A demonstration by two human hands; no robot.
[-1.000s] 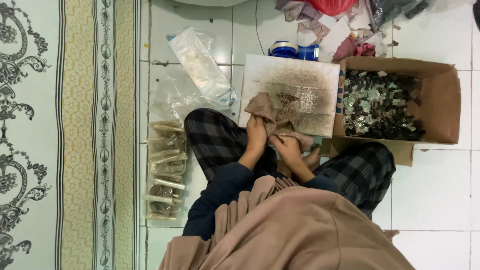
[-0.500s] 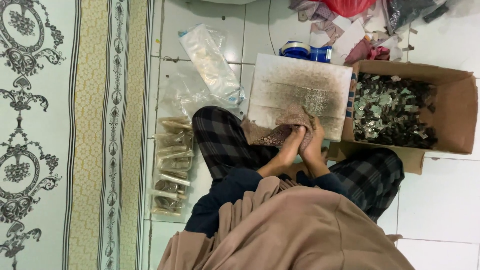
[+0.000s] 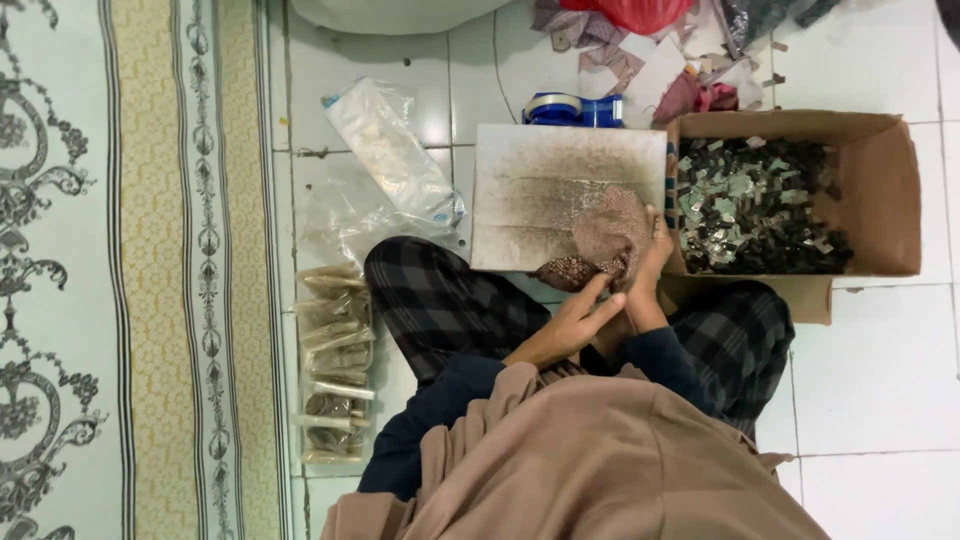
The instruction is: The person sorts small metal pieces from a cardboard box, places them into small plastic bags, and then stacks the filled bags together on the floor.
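Note:
A brown mesh pouch (image 3: 612, 232) lies on a stained whitish board (image 3: 540, 180) in front of my crossed legs. Small brown pieces (image 3: 562, 271) bulge or spill at its near end. My right hand (image 3: 652, 272) grips the pouch's right edge, next to the cardboard box. With its fingers stretched flat, my left hand (image 3: 578, 318) touches the near end of the pouch by the brown pieces. Whether it grips anything is hard to tell.
To the right is a cardboard box (image 3: 895, 180) full of dark and silvery bits. A blue tape roll (image 3: 574, 108) and scraps lie beyond the board. Clear plastic bags (image 3: 392, 152) and a row of filled packets (image 3: 335, 360) lie left of my legs, beside a patterned carpet (image 3: 150, 260).
The brown pouch was held up in both hands over my lap. Both hands then closed together and moved to the right. Now the pouch rests on the board.

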